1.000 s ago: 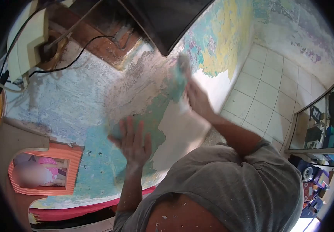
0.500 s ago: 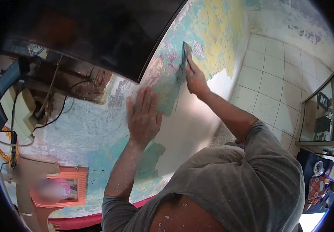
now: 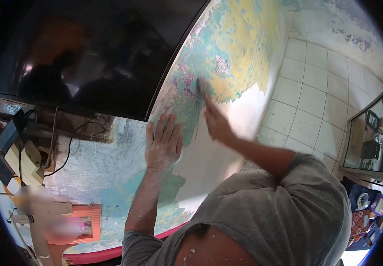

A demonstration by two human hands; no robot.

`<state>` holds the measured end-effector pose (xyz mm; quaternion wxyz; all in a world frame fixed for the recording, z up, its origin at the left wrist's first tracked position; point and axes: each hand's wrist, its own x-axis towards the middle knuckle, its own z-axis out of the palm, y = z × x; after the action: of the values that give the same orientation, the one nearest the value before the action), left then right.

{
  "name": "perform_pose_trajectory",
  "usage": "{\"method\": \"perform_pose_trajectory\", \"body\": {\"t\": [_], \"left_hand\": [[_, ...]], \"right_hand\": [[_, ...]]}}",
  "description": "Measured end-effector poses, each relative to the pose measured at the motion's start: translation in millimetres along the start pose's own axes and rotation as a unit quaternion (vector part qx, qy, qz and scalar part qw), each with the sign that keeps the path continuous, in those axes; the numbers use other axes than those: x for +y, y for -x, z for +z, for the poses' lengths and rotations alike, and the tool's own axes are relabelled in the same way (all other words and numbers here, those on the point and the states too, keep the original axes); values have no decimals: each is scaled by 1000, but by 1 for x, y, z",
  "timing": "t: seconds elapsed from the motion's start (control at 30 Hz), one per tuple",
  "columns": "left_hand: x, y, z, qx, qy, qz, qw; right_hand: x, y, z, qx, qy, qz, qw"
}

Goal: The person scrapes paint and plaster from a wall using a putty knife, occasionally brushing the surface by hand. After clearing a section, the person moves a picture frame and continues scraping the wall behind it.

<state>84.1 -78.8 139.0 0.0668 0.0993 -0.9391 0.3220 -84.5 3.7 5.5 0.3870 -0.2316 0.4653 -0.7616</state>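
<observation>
My right hand (image 3: 218, 124) grips the handle of a scraper (image 3: 203, 86), which is smeared by motion. Its blade lies at the patchy wall (image 3: 240, 44), over flaking purple and green paint. My left hand (image 3: 163, 141) rests flat on the wall with its fingers stretched out, just below the corner of the black television. Around it the wall shows worn blue, green and grey paint. Between and below the two hands is a smooth whitish patch (image 3: 211, 159) with a ragged edge against the old paint. White flecks dot my left forearm.
A large black television (image 3: 89, 57) hangs at the upper left, close to my left hand. Cables and a pale power adapter (image 3: 25, 162) are beneath it. An orange picture frame (image 3: 94, 224) sits at lower left. Tiled floor (image 3: 306, 102) and a glass cabinet (image 3: 371, 128) lie to the right.
My right hand has drawn the scraper down and slightly left along the wall. My left hand stays flat on the wall. The view has shifted a little, showing more of the television.
</observation>
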Motion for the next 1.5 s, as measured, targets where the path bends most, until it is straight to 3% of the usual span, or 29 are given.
{"method": "perform_pose_trajectory", "body": {"t": [0.1, 0.17, 0.23, 0.3, 0.4, 0.43, 0.47, 0.53, 0.57, 0.63, 0.67, 0.8, 0.83, 0.87, 0.93, 1.0, 1.03, 1.07, 1.13, 1.17, 1.23, 1.27, 1.33, 1.4, 1.47, 1.5], "left_hand": [[-1, -4, -3, -13, 3, -2, 1000], [-1, -2, -3, -8, 1, 6, 1000], [1, 0, -4, -16, 7, 0, 1000], [-1, -5, -3, -14, 7, -3, 1000], [-1, -2, 1, -8, 6, 2, 1000], [-1, -2, 1, -17, -2, 4, 1000], [-1, -2, 1, -28, -10, 7, 1000], [-2, -4, 0, -38, -28, 3, 999], [0, -3, 0, -48, -42, 3, 998], [2, -3, 7, -45, -44, 2, 998], [2, -4, 9, -38, -48, 3, 998], [7, -1, 5, -71, -38, -11, 997], [8, 3, 2, -89, -24, -14, 996], [8, 7, -4, -107, -12, -17, 994], [8, 13, -27, -144, -3, -49, 988], [7, 25, -36, -179, 8, -74, 981], [2, 34, -35, -137, -12, -86, 987], [1, 41, -33, -94, -32, -98, 990], [7, 51, -32, -85, -39, -122, 988], [10, 59, -32, -79, -43, -147, 985], [20, 86, -18, -83, -27, -170, 982], [23, 96, -14, -91, -8, -191, 977], [23, 106, -21, -89, -15, -229, 969], [16, 125, -29, -94, -23, -273, 957], [1, 143, -34, -55, -113, -242, 962], [3, 149, -36, -33, -77, -286, 955]], "right_hand": [[9, 22, 6, -90, -19, 65, 994], [-4, -37, -27, 9, -24, 118, 993], [-22, -82, -53, 53, -82, 27, 995], [-25, -85, -47, 68, -41, 14, 997], [12, -16, -6, -1, 33, -25, 999], [55, 1, 4, -17, 117, -163, 979], [64, 16, 9, -51, 86, -81, 992], [55, -31, -1, 29, 85, -125, 988], [9, -47, -16, 42, 47, 24, 998], [-38, -78, -33, 78, 35, -48, 995], [-43, -84, -29, 75, -5, -31, 997], [29, -22, 14, 5, 149, -221, 964], [37, 13, 21, -29, 224, -202, 953], [22, 31, 18, -122, 197, -87, 969], [39, -6, 11, -49, 156, -172, 971], [-20, -51, -9, 39, 152, -83, 984], [-47, -58, -13, 55, 94, -94, 990], [-62, -61, -18, 29, 101, -33, 994], [-22, -62, -5, 48, 138, -226, 963], [-9, -43, 7, 31, 186, -266, 946], [39, 11, 23, -92, 212, -236, 944], [32, 43, 24, -81, 311, -304, 897], [30, 31, 13, -161, 282, -172, 930], [0, -12, 3, -55, 189, -203, 959], [-29, -52, -1, 19, 157, -194, 968], [-25, -51, 6, 10, 158, -192, 969]]}}
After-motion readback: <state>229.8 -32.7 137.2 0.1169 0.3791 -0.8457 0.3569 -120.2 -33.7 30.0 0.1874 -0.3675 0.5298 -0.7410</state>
